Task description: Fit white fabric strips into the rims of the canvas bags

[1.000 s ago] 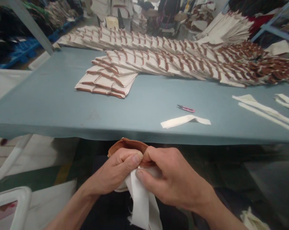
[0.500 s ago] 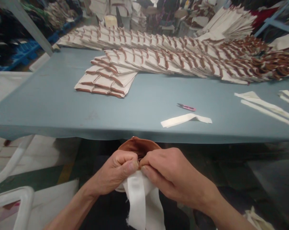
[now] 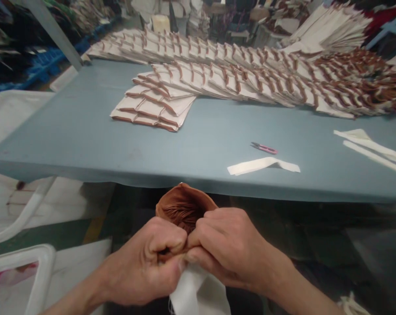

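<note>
A piece of fabric, brown and gathered on one side and white on the other, hangs between my hands in front of the table edge. My left hand is closed, pinching the seam where brown meets white. Close against it, my right hand grips the same seam from the other side. White cloth drops below the fingers. The fingertips hide the exact spot being pinched.
Overlapping rows of white pieces with brown edges cover the back of the blue table. Pink-handled thread snips lie behind a folded white strip. More white strips lie to the right. White crates stand at left.
My left hand has turned, its thumb now lower along the seam. More of the brown inside shows, and less white cloth hangs in view. The camera view has shifted slightly.
</note>
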A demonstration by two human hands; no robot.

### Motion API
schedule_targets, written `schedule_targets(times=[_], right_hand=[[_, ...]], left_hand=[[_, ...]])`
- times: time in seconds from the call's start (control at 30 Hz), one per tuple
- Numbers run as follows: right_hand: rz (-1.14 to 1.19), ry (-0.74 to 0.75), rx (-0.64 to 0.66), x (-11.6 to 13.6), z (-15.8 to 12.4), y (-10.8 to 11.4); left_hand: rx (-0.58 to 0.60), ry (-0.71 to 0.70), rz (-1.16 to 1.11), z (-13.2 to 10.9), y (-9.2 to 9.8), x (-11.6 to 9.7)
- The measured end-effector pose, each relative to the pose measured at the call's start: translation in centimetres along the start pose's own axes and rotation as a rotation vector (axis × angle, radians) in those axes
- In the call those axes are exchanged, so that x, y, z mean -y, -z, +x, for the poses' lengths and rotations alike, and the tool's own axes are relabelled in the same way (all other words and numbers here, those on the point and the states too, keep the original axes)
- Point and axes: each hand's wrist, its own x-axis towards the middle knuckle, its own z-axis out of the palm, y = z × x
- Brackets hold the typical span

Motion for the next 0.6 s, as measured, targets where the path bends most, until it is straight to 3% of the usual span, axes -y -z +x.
schedule_targets(times=[0.13, 0.23, 0.3, 0.37, 0.47, 0.6], right_hand=[[0.288, -0.051, -0.142, -1.7, -0.3, -4.7], [0.664, -0.329, -0.184, -2.4, -1.7, -10.8], [0.739, -0.329, -0.109, -2.0, -2.9, -14.3], [0.692, -0.313, -0.129, -1.2, -3.5, -16.2], [0.683, -0.203, -0.338, -0.2, -2.5, -14.9], [0.614, -0.238, -0.513, -1.0, -0.2, -9.8]], left_hand=[[-0.095, -0.004, -0.107, -0.9, -1.1, -0.5], [-0.062, -0.016, -0.208, -1.5, -2.6, 0.3], [0.000, -0.030, -0.212, -1.6, -3.6, 1.2], [0.004, 0.003, -0.179, -1.4, -4.5, 1.9], [-0.034, 0.106, -0.087, -1.1, -4.5, 2.0], [-0.129, 0.133, 0.033, -2.2, -3.1, 1.5]])
